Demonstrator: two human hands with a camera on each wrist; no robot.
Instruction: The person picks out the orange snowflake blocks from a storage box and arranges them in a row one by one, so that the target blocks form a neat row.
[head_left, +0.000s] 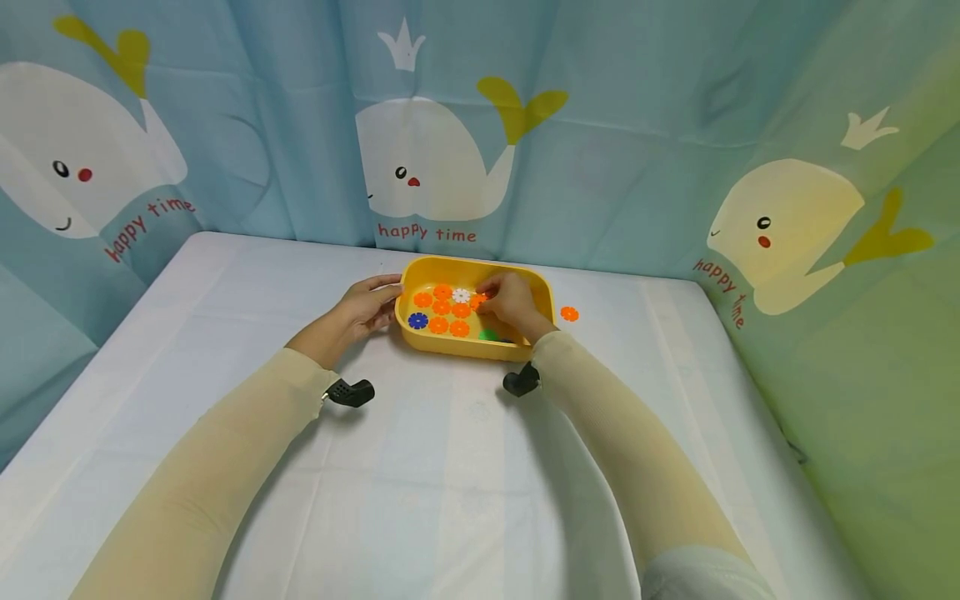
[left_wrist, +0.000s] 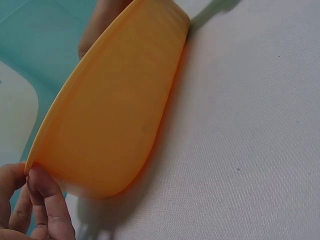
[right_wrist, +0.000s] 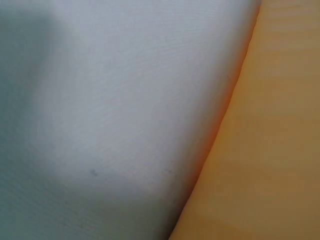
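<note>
A yellow plastic basin (head_left: pixel 465 347) stands on the table with several flower-shaped plastic discs inside. Most are orange (head_left: pixel 460 328); one is white (head_left: pixel 461 296), one blue (head_left: pixel 417 321) and one green (head_left: pixel 488 335). My left hand (head_left: pixel 366 305) pinches the basin's left rim between thumb and fingers, as the left wrist view shows at the basin wall (left_wrist: pixel 115 110). Inside the basin's right half, my right hand (head_left: pixel 513 302) has its fingertips around an orange disc (head_left: pixel 477 301). The right wrist view shows only the basin's side (right_wrist: pixel 270 140) and the tablecloth.
One loose orange disc (head_left: pixel 569 313) lies on the white tablecloth (head_left: pixel 420 467) just right of the basin. A blue curtain (head_left: pixel 615 192) with printed whales hangs behind the table and along its sides. A black wrist mount (head_left: pixel 352 392) juts from each sleeve.
</note>
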